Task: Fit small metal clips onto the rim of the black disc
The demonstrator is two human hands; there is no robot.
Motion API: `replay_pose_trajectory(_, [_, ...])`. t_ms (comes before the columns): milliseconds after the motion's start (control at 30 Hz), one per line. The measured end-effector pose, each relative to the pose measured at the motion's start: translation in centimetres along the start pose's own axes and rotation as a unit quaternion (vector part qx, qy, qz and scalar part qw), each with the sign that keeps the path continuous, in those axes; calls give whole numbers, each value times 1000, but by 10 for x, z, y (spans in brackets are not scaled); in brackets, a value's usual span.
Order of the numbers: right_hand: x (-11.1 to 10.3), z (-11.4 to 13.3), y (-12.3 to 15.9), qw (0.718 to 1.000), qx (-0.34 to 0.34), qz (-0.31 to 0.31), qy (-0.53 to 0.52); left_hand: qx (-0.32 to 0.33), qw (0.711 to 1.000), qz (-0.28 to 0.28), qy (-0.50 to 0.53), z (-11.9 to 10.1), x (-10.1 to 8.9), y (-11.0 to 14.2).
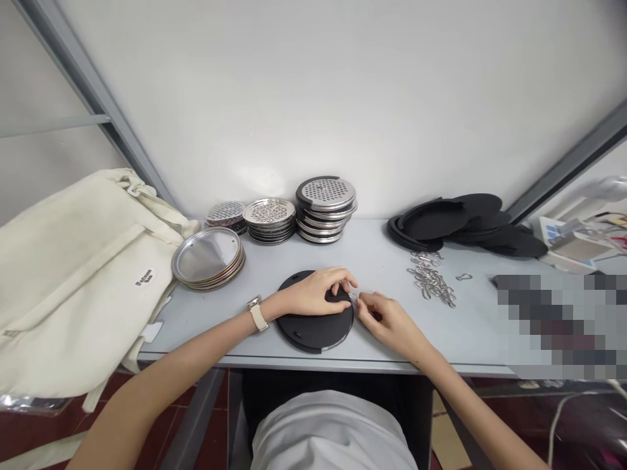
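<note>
A flat black disc (pixel 313 329) with small slots and a strip of metal at its lower rim lies near the table's front edge. Across its top rests my left hand (pixel 316 292), thumb and fingers curled at the disc's right edge and steadying it. My right hand (pixel 386 320) is closed in a pinch just right of that edge. A small shiny wire clip (pixel 353 297) shows between the fingertips of both hands, partly hidden. Further right is a pile of similar metal clips (pixel 431 279), with a single clip (pixel 464 277) lying apart from it.
Behind the hands stand stacked perforated metal grater discs (pixel 326 212) and more perforated discs (pixel 269 222). Plain metal lids (pixel 208 261) are stacked at left beside a cream bag (pixel 88 274). Black covers (pixel 450 225) lie heaped at back right. A blurred-out object (pixel 563 320) is far right.
</note>
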State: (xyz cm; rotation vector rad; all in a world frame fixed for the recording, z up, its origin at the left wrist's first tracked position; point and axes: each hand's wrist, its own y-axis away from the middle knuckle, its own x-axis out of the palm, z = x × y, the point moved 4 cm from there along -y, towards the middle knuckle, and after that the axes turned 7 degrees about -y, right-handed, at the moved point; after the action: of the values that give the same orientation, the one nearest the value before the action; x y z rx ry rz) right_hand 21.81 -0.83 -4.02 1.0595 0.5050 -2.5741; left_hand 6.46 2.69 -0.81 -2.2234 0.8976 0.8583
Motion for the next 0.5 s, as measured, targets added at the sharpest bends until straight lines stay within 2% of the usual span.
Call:
replay_pose_trajectory(133, [0,1,-2,1000,3,-12,2,-19,1000,-5,-8,0,1,1])
replay_pose_trajectory(500, [0,6,-2,999,-30,13,32,-33,999,12,11,-2,6,2])
